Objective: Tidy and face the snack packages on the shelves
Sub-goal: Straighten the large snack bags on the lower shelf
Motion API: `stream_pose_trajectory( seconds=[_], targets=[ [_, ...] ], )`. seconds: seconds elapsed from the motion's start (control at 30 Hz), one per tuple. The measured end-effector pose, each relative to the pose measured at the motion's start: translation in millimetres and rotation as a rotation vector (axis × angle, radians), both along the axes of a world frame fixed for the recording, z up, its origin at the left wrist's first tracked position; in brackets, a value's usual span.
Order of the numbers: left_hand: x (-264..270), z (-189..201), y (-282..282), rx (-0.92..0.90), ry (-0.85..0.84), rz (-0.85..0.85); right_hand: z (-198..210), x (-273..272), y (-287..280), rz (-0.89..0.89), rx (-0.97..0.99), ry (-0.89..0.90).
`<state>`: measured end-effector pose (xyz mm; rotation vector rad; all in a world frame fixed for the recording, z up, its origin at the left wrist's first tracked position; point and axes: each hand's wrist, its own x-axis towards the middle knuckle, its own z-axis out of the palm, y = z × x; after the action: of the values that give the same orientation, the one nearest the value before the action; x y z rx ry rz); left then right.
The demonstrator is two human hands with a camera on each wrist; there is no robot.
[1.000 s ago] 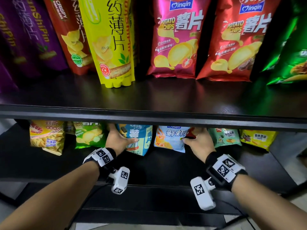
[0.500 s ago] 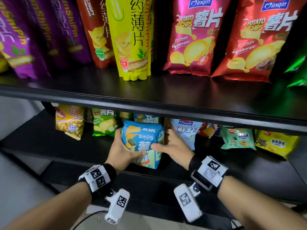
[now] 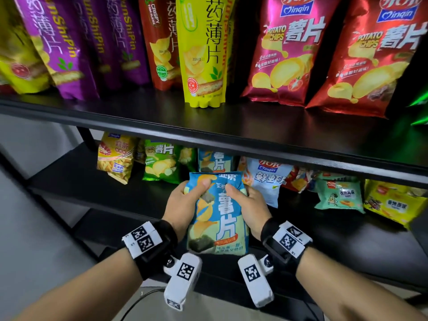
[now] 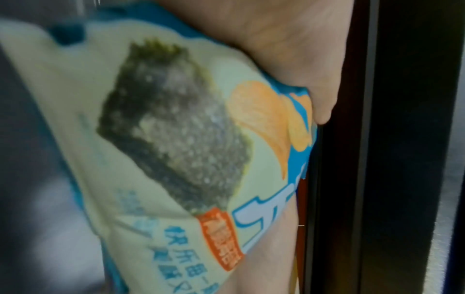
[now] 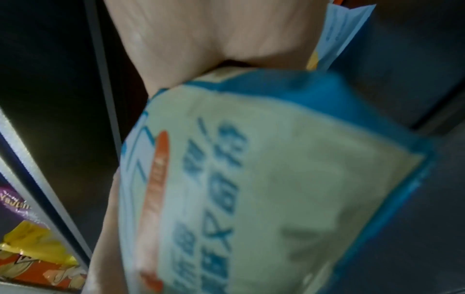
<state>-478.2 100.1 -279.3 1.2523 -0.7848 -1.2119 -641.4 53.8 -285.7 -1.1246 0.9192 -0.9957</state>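
Observation:
A blue seaweed chip bag (image 3: 217, 214) hangs in front of the lower shelf (image 3: 129, 195), front face toward me. My left hand (image 3: 185, 200) grips its upper left side, thumb on the front. My right hand (image 3: 250, 202) grips its upper right side, thumb across the top. Both wrist views are filled by the blue bag (image 4: 176, 139) (image 5: 264, 189), blurred, against my palms. A second blue bag of the same kind (image 3: 214, 161) stands behind it on the shelf.
On the lower shelf stand a yellow shrimp-stick bag (image 3: 115, 158), a green chip bag (image 3: 161, 164), a pale blue bag (image 3: 266, 179), a mint bag (image 3: 338, 195) and a yellow bag (image 3: 393, 202). The upper shelf (image 3: 231, 126) holds tall purple, red, yellow and crimson bags.
Both hands came off separate bags on the lower shelf, closed on the blue seaweed bag and drew it out toward me. My view shifted left and down.

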Motion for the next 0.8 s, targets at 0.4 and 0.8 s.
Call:
stream_pose_trajectory(
  seconds=[0.4,0.8],
  targets=[
    [0,10,-18,0.325,-0.108,0.047,4,-13,12,-0.031,0.076,0.053],
    [0,15,-4,0.181,0.039,-0.068,15,-21,5,0.179,0.468,-0.122]
  ],
)
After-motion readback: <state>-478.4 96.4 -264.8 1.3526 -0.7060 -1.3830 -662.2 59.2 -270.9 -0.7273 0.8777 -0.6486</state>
